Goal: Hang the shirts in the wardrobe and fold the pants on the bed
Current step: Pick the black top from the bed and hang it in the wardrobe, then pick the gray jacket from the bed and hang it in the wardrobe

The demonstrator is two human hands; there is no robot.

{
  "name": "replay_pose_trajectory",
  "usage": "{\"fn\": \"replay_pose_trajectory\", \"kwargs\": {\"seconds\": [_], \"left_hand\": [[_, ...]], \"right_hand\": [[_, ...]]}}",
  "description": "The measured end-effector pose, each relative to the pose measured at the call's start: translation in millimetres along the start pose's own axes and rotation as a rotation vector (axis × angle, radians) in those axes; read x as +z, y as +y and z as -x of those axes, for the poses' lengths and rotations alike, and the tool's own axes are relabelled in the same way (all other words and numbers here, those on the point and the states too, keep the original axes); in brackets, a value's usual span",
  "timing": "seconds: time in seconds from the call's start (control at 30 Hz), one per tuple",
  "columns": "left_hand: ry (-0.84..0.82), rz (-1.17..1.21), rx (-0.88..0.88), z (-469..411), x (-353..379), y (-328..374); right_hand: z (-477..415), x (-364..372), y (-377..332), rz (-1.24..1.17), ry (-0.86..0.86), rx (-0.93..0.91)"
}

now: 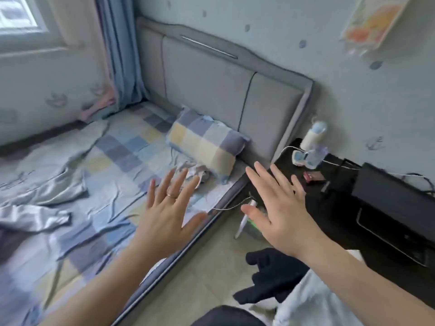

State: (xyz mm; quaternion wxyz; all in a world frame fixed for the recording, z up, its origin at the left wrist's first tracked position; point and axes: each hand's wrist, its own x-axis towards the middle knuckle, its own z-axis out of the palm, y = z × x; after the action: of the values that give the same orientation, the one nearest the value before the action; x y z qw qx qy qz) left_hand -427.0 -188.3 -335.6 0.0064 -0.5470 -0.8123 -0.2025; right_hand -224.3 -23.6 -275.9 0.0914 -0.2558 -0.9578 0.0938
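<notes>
The left hand point(164, 215) and right hand point(280, 215) hold nothing, fingers spread. The silver-grey satin garment point(54, 184), left of the checked pillow point(204, 147), is likely light, limp and slippery: pinch its edge.

Left of the left hand point(169, 208), silver fabric point(35, 184) looks glossy and satin-like, lying on a matt cloth sheet point(113, 149). That hand wears a shiny metal ring point(171, 196). Beyond it, the headboard point(209, 90) is matt grey cloth. Right of the right hand point(277, 208), a black box point(388, 196) looks matt plastic.
</notes>
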Motion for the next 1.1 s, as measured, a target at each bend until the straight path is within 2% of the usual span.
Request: {"fn": "replay_pose_trajectory", "kwargs": {"seconds": [0.2,0.43,0.83,1.1], "left_hand": [[0.008,0.001,-0.502,98.1,11.2,-86.3],[-0.018,-0.042,-0.887,169.3,5.1,-176.3],[0.043,0.061,-1.273,203.4,-12.2,-317.6],[-0.045,0.109,-1.328,262.2,23.3,-431.1]], "right_hand": [[-70.3,95.1,-98.2,-0.110,-0.244,-0.277],[-148.6,181.6,-204.1,-0.167,-0.463,-0.485],[-276.7,289.7,-331.8,-0.072,-0.740,-0.705],[-306.5,380.6,-411.6,0.056,-0.820,-0.698]]}}
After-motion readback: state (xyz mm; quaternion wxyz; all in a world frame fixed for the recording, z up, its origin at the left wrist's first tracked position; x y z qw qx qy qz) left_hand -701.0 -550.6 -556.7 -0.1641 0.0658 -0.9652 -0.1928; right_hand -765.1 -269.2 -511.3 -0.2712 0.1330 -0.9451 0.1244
